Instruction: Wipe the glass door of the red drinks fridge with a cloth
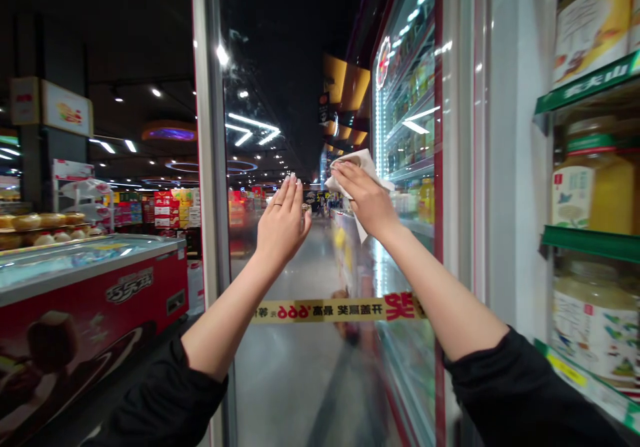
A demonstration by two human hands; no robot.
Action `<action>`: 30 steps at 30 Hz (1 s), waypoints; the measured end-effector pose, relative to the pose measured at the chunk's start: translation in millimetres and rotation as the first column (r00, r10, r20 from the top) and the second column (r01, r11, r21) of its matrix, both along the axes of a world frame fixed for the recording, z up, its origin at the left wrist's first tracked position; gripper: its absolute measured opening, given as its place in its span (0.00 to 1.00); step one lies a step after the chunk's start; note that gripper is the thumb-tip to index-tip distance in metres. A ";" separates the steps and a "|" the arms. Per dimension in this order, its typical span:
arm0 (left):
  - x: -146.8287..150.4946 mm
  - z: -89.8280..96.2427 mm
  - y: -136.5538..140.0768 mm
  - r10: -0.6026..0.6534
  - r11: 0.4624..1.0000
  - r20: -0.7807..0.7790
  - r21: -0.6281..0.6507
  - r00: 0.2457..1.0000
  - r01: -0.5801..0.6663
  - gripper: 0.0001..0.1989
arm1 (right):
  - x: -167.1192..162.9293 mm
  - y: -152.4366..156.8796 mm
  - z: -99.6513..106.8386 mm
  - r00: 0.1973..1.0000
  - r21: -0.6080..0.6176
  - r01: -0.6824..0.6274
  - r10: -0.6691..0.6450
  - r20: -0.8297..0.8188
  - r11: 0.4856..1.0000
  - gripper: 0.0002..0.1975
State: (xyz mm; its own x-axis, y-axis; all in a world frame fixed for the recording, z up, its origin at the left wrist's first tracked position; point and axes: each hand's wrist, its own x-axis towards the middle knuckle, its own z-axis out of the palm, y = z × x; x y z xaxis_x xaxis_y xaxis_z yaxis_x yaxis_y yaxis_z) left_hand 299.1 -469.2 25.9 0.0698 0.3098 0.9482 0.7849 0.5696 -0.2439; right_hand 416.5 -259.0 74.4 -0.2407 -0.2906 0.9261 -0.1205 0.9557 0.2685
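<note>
A glass door [310,367] in a metal frame stands upright before me, with a yellow strip [325,311] of mirrored lettering across it. My left hand [283,220] lies flat against the pane, fingers stretched out, holding nothing; a ring shows on one finger. To its right, my right hand [367,200] presses a white cloth [367,161] to the glass at about the same height. The fingers lie over the cloth, and its edges stick out above and below them. Part of the cloth is hidden beneath the palm.
At right, shelves hold jars [595,180] and boxes behind green price rails [590,239]. A red chest freezer [165,287] stands at left. The door's metal frame [207,167] runs upright left of my hands. A lit drinks cooler [405,113] shows in the glass.
</note>
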 end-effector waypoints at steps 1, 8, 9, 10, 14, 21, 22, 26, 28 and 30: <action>0.4 0.5 -0.3 0.005 1.000 -0.007 0.007 1.000 -0.005 0.32 | 0.2 3.5 5.6 1.000 -0.025 0.003 -0.003 -0.021 1.000 0.42; 3.2 1.3 1.7 -0.011 1.000 0.009 0.019 1.000 0.011 0.32 | -22.3 -18.3 20.9 0.999 -0.052 -0.030 0.031 0.026 0.998 0.43; 3.4 1.1 2.3 -0.021 0.999 0.018 0.026 1.000 0.021 0.33 | -20.4 -20.3 14.2 0.998 -0.034 -0.029 0.031 0.051 0.999 0.42; 3.6 0.9 2.8 -0.028 0.999 0.029 0.029 0.999 0.027 0.34 | -16.4 -19.9 7.1 0.997 -0.018 -0.027 0.028 0.072 0.999 0.42; 5.0 0.3 3.4 -0.036 0.999 0.060 0.009 0.998 0.035 0.35 | 9.0 2.7 -4.9 0.998 -0.021 0.002 -0.001 0.065 1.000 0.44; 7.3 0.2 1.6 -0.046 0.999 0.068 0.001 0.997 0.046 0.35 | 7.3 18.7 33.4 0.999 -0.120 0.041 -0.045 -0.026 0.992 0.48; 7.6 0.3 1.2 -0.054 0.999 0.068 0.002 0.996 0.054 0.35 | 4.9 14.4 32.1 0.999 -0.108 0.041 -0.042 -0.014 0.993 0.49; 8.2 0.1 0.1 -0.062 0.998 0.066 0.002 0.996 0.062 0.35 | 13.2 10.7 6.7 0.997 -0.021 0.025 -0.023 0.070 0.999 0.48; 7.4 -0.6 0.5 -0.066 0.998 0.061 0.005 0.996 0.066 0.36 | 26.2 23.0 -3.1 0.997 -0.019 0.033 -0.032 0.075 0.999 0.48; 6.3 -1.5 1.8 -0.080 0.997 0.054 0.018 0.995 0.079 0.37 | 38.0 39.3 -2.6 0.998 -0.054 0.049 -0.047 0.038 0.997 0.48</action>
State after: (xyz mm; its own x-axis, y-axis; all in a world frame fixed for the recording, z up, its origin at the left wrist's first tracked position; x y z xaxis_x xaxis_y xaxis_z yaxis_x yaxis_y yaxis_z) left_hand 305.4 -467.4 24.4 0.0419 0.2900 0.9561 0.8399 0.5081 -0.1909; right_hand 454.6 -219.7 71.7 -0.2869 -0.2270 0.9307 -0.0832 0.9738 0.2118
